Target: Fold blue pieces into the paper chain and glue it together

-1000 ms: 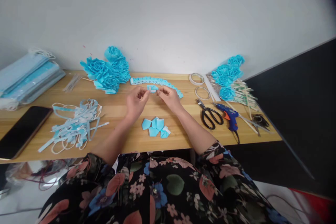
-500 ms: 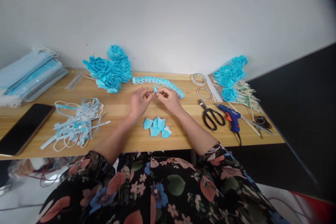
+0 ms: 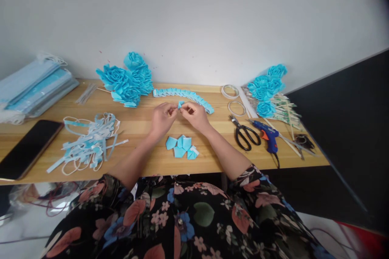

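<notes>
Between my fingertips is a small blue folded petal [image 3: 180,104], its point showing above them. My left hand [image 3: 164,117] pinches it from the left, and my right hand [image 3: 195,116] grips it from the other side. Several folded blue petals [image 3: 180,147] lie in a loose cluster on the table nearer to me. Behind my hands a curved row of overlapping folded blue pieces [image 3: 185,94] rests on the wood. My fingers hide the lower part of the held petal.
Blue flowers [image 3: 121,83] stand at the back left, with more blue flowers [image 3: 267,85] at right. Left are face masks [image 3: 39,85], cut strips [image 3: 91,143] and a phone [image 3: 30,149]. Scissors [image 3: 245,133], a glue gun [image 3: 267,133] and tape rolls [image 3: 230,92] lie right.
Between my fingers the blue petal has turned and shows a wider, pointed face. Both hands have stayed nearly in place; the things on the table have not moved.
</notes>
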`<action>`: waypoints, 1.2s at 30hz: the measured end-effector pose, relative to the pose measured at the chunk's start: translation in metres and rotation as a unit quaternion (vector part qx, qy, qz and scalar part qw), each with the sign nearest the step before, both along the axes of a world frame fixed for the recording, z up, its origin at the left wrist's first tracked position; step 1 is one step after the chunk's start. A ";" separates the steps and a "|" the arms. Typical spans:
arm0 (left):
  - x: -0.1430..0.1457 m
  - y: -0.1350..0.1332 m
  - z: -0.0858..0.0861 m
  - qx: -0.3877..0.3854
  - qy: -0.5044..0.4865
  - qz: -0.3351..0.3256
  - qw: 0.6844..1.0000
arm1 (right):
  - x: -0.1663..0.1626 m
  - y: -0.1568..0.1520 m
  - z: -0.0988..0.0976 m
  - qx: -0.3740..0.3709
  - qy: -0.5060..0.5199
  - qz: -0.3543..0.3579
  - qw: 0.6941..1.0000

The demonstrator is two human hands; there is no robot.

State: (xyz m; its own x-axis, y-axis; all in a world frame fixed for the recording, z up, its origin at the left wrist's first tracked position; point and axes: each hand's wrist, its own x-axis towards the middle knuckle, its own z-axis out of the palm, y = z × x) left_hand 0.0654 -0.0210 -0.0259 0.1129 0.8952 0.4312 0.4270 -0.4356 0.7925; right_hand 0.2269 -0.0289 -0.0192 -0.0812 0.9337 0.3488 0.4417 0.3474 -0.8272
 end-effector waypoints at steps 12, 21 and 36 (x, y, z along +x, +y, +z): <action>0.000 -0.002 0.004 -0.019 -0.015 -0.007 1.000 | 0.001 0.001 0.000 -0.010 -0.005 -0.001 1.000; 0.000 0.000 0.006 -0.089 -0.072 0.008 0.993 | 0.000 -0.002 0.004 -0.021 -0.010 -0.001 1.000; -0.001 0.001 0.006 -0.150 -0.170 -0.021 0.974 | 0.003 0.001 0.007 -0.060 0.053 0.010 0.997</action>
State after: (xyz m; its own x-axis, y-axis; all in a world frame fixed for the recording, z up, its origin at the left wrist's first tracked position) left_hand 0.0639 -0.0198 -0.0194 0.0484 0.9844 0.1689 0.1043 -0.1732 0.9794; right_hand 0.2299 -0.0282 -0.0125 -0.0699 0.9674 0.2432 0.3438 0.2522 -0.9045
